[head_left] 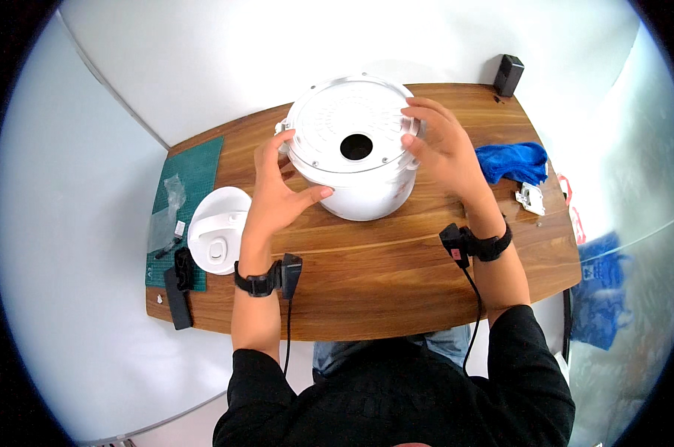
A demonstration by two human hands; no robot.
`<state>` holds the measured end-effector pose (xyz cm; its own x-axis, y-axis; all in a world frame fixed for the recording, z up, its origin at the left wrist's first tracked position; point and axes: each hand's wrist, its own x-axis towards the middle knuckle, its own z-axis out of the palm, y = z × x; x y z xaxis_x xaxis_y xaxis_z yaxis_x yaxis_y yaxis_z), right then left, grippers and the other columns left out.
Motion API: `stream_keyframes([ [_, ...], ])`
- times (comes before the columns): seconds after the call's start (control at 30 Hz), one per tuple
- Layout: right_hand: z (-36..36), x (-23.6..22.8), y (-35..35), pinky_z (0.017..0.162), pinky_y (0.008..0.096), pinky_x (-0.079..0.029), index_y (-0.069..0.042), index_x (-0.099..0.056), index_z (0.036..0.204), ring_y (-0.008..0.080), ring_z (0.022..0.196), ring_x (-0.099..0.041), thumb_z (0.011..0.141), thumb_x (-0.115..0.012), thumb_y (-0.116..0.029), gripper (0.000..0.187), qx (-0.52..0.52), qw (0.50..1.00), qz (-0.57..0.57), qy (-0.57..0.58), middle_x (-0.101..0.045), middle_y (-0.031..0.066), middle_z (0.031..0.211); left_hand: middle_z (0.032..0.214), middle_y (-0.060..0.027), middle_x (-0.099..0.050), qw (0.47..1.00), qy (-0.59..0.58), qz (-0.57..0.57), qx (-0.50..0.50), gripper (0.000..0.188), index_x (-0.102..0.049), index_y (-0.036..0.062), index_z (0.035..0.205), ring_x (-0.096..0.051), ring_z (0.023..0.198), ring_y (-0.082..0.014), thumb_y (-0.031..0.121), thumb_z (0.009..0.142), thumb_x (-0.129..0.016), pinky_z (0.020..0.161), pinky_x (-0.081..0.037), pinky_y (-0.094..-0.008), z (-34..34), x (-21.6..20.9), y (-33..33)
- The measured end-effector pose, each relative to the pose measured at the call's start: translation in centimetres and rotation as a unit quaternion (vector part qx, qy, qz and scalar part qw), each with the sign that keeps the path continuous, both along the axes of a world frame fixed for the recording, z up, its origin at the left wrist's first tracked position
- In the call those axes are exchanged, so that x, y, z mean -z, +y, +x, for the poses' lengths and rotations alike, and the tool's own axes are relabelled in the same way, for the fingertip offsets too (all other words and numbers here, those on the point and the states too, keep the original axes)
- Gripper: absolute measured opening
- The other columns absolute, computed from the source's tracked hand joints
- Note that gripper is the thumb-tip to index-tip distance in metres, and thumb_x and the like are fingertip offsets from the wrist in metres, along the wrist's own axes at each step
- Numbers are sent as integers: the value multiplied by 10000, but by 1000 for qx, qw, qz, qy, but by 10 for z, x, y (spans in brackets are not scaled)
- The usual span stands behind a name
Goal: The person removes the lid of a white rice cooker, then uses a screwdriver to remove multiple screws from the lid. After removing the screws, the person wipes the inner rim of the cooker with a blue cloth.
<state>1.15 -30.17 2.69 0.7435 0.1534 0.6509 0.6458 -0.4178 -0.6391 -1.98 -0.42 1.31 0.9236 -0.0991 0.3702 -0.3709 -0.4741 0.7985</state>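
Observation:
A round white cooker (367, 195) stands near the table's far edge, rice-cooker or pressure-cooker in shape. Its top plate (329, 123) has a metal rim with screws and a dark round hole in the middle. My left hand (271, 179) is at the cooker's left side, fingertips by the rim and thumb stretched along the front wall. At the right rim, my right hand (443, 145) has its fingers curved and apart over the edge. Whether the fingertips press on the plate is hard to tell. Left of my left forearm lies a white lid cover with a handle (216, 237).
A green cutting mat (203, 167) with clear plastic bags (169, 205) and a black tool (177, 298) lie at the left. On the right are a blue cloth (512, 162), a small white plastic part (531, 198) and a black box (508, 75). Wrist-strap cables hang from both forearms.

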Motion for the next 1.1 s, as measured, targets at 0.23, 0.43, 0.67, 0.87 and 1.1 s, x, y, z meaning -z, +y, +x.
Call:
stream_keyframes([
  [0.23, -15, 3, -46, 872, 430, -552, -1, -657, 1246, 375, 1012, -694, 922, -717, -216, 393, 120, 983, -77, 119, -692, 223, 1163, 1193, -103, -555, 981, -32, 182, -66, 869, -584, 203, 1429, -597, 1058, -259, 281, 647, -956, 887, -540, -400, -25, -34, -16],
  [0.43, -35, 25, -79, 779, 422, -551, -43, -655, 1237, 353, 914, -713, 882, -754, -276, 435, 236, 858, -336, 308, -745, 168, 989, 1034, -80, -620, 970, -58, 224, -73, 782, -644, 159, 1358, -653, 822, -236, 267, 645, -948, 708, -556, -357, -33, -44, -34],
  [0.67, -44, 59, -81, 813, 497, -580, -18, -456, 1411, 434, 973, -716, 847, -776, -415, 761, 228, 842, -374, 315, -733, 249, 1043, 958, -102, -667, 978, -4, 202, 50, 731, -646, 147, 1368, -648, 773, -216, 217, 689, -908, 688, -538, -333, -54, -67, -48],
  [0.87, -32, 85, -89, 860, 528, -555, -16, -442, 1400, 477, 1003, -693, 835, -777, -322, 725, 246, 867, -288, 325, -714, 297, 1059, 983, -118, -688, 980, -8, 190, 67, 724, -646, 126, 1368, -636, 777, -207, 162, 688, -890, 748, -535, -328, -73, -68, -49],
  [1.1, -62, 43, -94, 684, 333, -532, 16, -477, 1345, 201, 843, -670, 917, -713, -166, 521, 220, 908, 99, 342, -682, 165, 977, 1101, -118, -709, 989, -54, 113, 83, 600, -714, 131, 1272, -670, 971, -253, 135, 699, -892, 888, -547, -364, -53, -61, -24],
])
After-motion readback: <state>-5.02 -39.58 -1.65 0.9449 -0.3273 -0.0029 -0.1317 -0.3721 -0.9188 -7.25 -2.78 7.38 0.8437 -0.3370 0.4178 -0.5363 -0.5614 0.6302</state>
